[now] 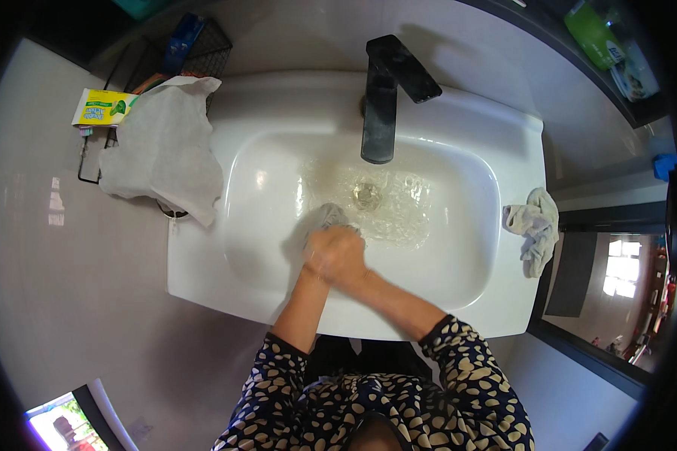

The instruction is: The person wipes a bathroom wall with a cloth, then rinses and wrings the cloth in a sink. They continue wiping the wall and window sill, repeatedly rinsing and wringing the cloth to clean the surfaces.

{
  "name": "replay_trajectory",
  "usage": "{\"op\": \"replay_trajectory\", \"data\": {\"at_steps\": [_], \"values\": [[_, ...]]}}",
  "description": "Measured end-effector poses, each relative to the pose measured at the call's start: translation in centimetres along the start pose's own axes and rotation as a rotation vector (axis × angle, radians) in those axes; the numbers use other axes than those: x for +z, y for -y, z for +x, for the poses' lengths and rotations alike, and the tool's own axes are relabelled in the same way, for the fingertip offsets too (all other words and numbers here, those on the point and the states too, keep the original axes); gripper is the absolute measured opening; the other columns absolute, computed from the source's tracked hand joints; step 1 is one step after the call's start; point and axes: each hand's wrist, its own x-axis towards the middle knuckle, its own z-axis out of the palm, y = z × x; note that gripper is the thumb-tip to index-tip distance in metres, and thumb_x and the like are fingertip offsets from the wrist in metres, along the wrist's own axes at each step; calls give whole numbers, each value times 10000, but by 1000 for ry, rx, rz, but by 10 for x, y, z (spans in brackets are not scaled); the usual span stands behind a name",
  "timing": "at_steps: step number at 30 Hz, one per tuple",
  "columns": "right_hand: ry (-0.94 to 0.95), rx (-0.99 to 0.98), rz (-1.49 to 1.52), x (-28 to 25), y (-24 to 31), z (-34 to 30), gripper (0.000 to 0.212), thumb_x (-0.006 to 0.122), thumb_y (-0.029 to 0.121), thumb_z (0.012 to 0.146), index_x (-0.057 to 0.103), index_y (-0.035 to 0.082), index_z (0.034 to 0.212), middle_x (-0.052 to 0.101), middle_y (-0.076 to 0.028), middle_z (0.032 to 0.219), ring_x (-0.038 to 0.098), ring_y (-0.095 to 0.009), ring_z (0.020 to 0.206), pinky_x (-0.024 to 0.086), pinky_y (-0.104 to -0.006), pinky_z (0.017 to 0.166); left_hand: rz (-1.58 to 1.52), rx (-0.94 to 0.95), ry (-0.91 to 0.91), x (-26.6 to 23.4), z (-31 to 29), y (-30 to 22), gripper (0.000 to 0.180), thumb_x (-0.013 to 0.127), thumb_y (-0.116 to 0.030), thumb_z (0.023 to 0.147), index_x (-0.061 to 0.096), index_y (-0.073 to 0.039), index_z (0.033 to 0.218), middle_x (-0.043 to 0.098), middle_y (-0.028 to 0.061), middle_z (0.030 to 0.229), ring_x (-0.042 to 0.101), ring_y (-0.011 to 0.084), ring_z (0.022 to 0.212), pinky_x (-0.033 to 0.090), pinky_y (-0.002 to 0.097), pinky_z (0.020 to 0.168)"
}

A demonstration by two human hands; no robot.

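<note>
My left hand [319, 254] and my right hand [345, 261] are pressed together over the near left part of the white washbasin [241, 248]. Both are closed around a crumpled, wet-looking grey cloth [329, 215], most of it hidden under the fingers. Part of the cloth pokes out beyond the knuckles, toward the drain [366, 196]. Shallow, rippling water [402, 214] covers the bottom of the basin. The black tap [379, 120] stands at the back, its spout over the basin.
A crumpled whitish cloth [534, 229] lies on the right rim. At the back left, a pale cloth [165, 146] hangs over a black wire basket [207, 56], beside a yellow box [101, 107]. A dark shelf with a green pack [593, 34] is at upper right; a dark-framed mirror [605, 286] stands right.
</note>
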Motion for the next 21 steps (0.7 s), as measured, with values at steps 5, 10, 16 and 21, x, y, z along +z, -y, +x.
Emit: {"op": "replay_trajectory", "data": {"at_steps": [5,10,16,21], "values": [[79,-83,-267,12,-28,-1,143,623,157,667,509,80,626,493,-96,539,525,-242,469,416,-390,418,52,-26,65,-18,2,8,296,483,-354,925,504,-140,1129,571,30,1098,576,165,964,524,320,759],[13,239,-179,-10,-71,15,161,623,178,701,519,65,653,498,-106,554,521,-265,467,413,-384,407,193,82,-369,56,7,22,317,497,-343,921,505,-113,1138,577,30,1084,578,188,969,527,339,775],[39,-167,-12,-17,14,1,149,602,193,725,516,76,688,501,-114,568,524,-295,473,427,-391,418,131,-8,-155,-4,0,-9,356,451,-359,938,478,-116,1196,553,36,1147,554,187,1033,498,351,832],[196,358,-262,-4,-73,15,199,538,239,816,530,53,745,559,-173,631,559,-375,540,448,-463,476,352,89,-454,23,1,10,382,441,-351,941,452,-111,1238,533,45,1193,539,189,1077,479,360,873]]}}
